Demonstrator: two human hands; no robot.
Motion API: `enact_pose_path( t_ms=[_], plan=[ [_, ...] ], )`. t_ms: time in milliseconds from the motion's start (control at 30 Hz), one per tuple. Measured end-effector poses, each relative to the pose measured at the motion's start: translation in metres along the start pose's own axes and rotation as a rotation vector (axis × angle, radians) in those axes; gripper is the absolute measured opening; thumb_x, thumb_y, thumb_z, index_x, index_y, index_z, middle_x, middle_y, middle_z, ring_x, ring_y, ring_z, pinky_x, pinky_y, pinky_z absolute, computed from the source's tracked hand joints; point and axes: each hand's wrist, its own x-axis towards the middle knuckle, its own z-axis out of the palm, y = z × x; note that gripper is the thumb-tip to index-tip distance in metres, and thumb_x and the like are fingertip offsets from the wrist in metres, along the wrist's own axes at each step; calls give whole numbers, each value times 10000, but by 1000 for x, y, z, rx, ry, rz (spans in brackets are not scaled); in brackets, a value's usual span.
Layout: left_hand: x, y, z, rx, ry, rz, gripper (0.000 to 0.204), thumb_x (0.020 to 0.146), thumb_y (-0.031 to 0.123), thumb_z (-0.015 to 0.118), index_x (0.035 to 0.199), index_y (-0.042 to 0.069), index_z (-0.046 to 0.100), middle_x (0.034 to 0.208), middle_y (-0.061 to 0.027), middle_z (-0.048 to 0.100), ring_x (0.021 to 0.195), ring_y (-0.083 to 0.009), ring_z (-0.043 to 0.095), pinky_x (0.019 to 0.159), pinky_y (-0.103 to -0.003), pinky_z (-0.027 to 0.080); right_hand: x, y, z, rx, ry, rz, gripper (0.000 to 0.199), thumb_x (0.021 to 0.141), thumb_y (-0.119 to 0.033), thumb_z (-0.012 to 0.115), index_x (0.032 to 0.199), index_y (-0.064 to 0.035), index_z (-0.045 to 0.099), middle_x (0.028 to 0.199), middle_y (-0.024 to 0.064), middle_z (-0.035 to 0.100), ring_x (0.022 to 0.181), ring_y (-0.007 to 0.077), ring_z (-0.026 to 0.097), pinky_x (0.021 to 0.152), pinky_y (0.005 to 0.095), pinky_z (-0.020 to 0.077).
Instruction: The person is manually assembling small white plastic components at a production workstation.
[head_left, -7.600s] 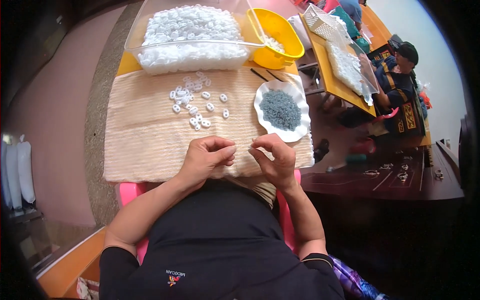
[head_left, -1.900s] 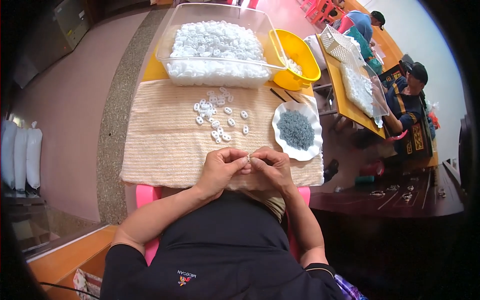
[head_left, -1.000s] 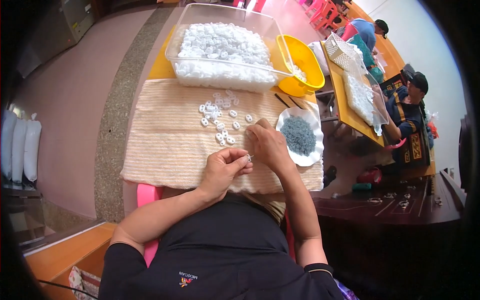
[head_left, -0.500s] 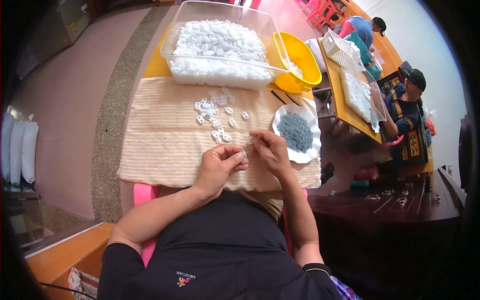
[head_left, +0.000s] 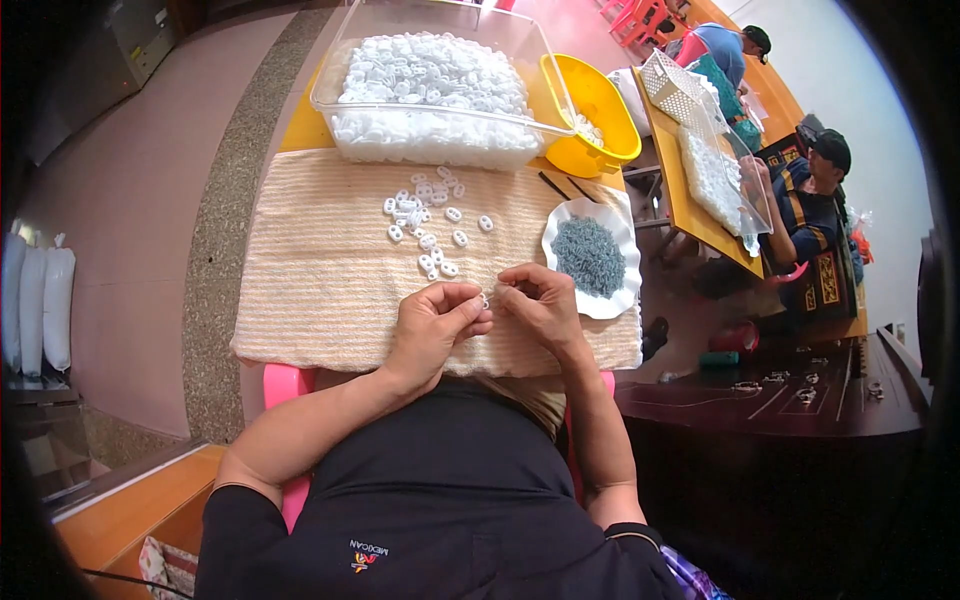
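My left hand (head_left: 432, 328) is closed, its thumb and fingertips pinching a small white plastic piece (head_left: 486, 301) that mostly hides behind them. Close beside it, my right hand (head_left: 543, 305) is pinched too, its fingertips almost at that piece. What the right fingers hold is too small to make out. Beyond both hands, several white oval pieces with two holes (head_left: 460, 238) lie loose on a striped cloth (head_left: 310, 270). To the right of my right hand stands a white wavy-rimmed dish (head_left: 632, 260) of tiny grey-blue parts (head_left: 590, 256).
At the table's far side stand a clear plastic bin (head_left: 440, 150) heaped with white pieces and a yellow basin (head_left: 615, 140). Two thin black sticks (head_left: 555, 188) lie by the dish. Right of here, a person (head_left: 800, 200) sits at another table (head_left: 690, 215); another person is farther back.
My right fingertips have moved slightly closer to the piece in my left hand. A white bit visible at the right fingertips earlier is now hidden. The whole view has shifted a little.
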Motion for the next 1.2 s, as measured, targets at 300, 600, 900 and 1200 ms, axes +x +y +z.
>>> enact_pose_path(
  t_ms=[300,600,900,1200],
  plan=[
    [0,1,1,6,13,-7,131,898,31,617,1017,-22,601,887,-82,644,795,-138,650,741,-270,577,-4,-5,0,161,-23,84,291,865,-3,645,1143,66,595,829,37,639,715,78,603,637,216,503],
    [-1,2,2,24,20,-26,148,900,36,617,1031,-27,593,896,-84,641,798,-138,649,743,-263,575,-9,0,-2,180,-49,70,284,878,10,627,1155,62,592,883,47,641,760,83,610,679,223,515],
    [0,1,1,30,-1,-17,161,902,47,618,1038,-34,586,891,-99,646,787,-144,652,745,-266,573,-15,-6,-5,264,-94,129,281,885,4,619,1160,53,591,901,63,658,780,110,634,702,235,525],
    [0,2,1,44,-11,-31,155,905,60,620,1032,-22,589,873,-95,655,760,-142,656,739,-263,571,-15,3,-6,303,-134,78,296,873,-7,646,1160,47,597,916,80,672,800,122,643,711,246,533]
  ],
)
